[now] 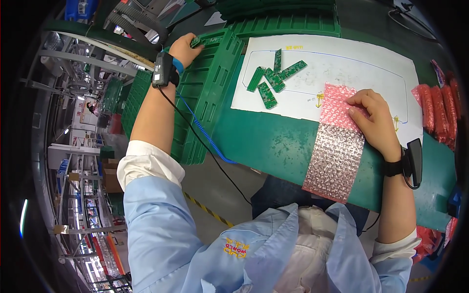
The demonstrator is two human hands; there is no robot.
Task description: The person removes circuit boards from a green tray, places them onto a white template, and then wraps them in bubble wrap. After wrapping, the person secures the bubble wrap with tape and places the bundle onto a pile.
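Note:
My left hand (184,52) reaches to the far left, over the edge of a green plastic crate (207,97). Its fingers are closed on a small green circuit board (195,42). At the right, my right hand (373,119) has its fingertips curled against a strip of bubble wrap (334,156), gripping it near its edge. The strip is pink at its far end and hangs over the table's near edge. Several green circuit boards (275,79) lie in a loose cluster on a white sheet (337,58) between my hands.
Rolled pink bubble-wrap bundles (439,112) lie at the right of the green table (264,139). Another green crate (288,24) stands at the back. A blue coiled cord (207,134) and a black cable (210,154) run from my left wrist.

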